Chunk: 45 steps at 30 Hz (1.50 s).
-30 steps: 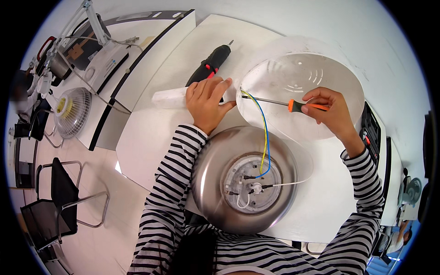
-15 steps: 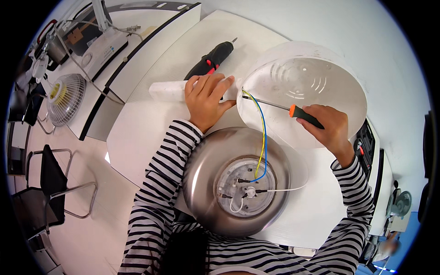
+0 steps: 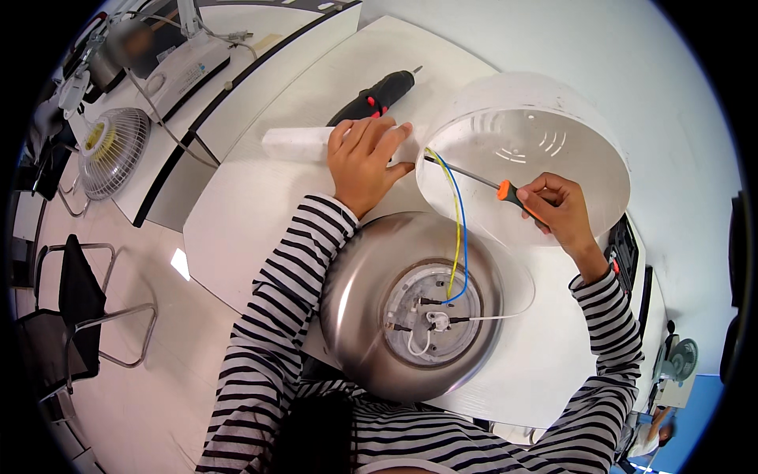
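Two hands are busy at one joint on the white table (image 3: 245, 217) — and that is where I expect any trouble. The left hand (image 3: 365, 162) lies over the white block handle (image 3: 294, 145), its four fingers close together and curled across it, the thumb stretched apart toward the rim of the white plastic shell (image 3: 529, 178). The right hand (image 3: 559, 213) pinches the orange-and-green screwdriver (image 3: 506, 191) by its grip, thumb against fingers, above the shell's open mouth. The blade points left into the shell's near wall, beside the blue wire (image 3: 466, 253) and the yellow wire (image 3: 456, 229); whether it sits in a screw I cannot tell.

A slanted push could make the tip skid, scraping the plastic or nicking the insulation, since both wires come out so near it. The left thumb lies just past that rim, so a slip through might catch it.

Those wires also run down to the brushed-steel dome (image 3: 347, 316), near the surface's front edge; if the shell rolled, they could tug at the terminals — the white lead (image 3: 505, 317) too. Toward the far edge, the black-and-red power screwdriver (image 3: 379, 96) lies close behind the handle, where a knock might turn it.
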### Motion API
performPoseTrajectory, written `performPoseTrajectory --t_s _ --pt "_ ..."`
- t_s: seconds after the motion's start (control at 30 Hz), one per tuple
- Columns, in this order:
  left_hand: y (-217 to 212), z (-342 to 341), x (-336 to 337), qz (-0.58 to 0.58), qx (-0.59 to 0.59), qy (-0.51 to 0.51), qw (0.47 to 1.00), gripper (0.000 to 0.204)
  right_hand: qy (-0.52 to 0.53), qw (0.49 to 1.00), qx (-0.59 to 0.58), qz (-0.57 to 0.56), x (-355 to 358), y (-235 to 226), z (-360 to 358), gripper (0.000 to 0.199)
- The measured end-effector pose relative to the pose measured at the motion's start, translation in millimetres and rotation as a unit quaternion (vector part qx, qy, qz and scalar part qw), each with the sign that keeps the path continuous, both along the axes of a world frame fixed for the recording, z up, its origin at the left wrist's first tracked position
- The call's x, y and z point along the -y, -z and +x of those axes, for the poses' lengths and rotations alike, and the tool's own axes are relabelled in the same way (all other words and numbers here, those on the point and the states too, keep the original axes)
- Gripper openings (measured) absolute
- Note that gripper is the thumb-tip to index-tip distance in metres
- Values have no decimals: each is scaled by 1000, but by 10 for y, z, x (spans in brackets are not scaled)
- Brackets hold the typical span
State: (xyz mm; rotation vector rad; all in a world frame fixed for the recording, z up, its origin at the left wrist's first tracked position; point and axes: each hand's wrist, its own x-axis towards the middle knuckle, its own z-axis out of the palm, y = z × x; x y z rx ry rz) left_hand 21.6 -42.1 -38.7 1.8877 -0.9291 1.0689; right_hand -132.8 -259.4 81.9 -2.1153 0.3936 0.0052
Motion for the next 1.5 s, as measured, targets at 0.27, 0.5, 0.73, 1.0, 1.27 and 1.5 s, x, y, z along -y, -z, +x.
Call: performPoseTrajectory --t_s 0.27,0.5,0.73,1.0,1.27,1.5 --pt "-23 -16 -9 27 -10 1 1000 46 -15 994 33 -100 -45 -135 -63 17" --pt "17 -6 -12 30 13 20 999 49 -25 924 202 -323 -234 65 -318 21" --pt "25 39 -18 48 15 29 998 53 -72 719 374 -581 -197 294 -369 26" --pt "48 27 -46 41 12 31 999 47 -87 742 417 -517 -218 430 -369 21" --pt "17 8 -33 54 -1 28 998 40 -12 978 193 -80 -40 466 -264 22" --pt "-19 59 -47 82 13 25 996 43 -1 969 182 -166 -200 304 -349 21"
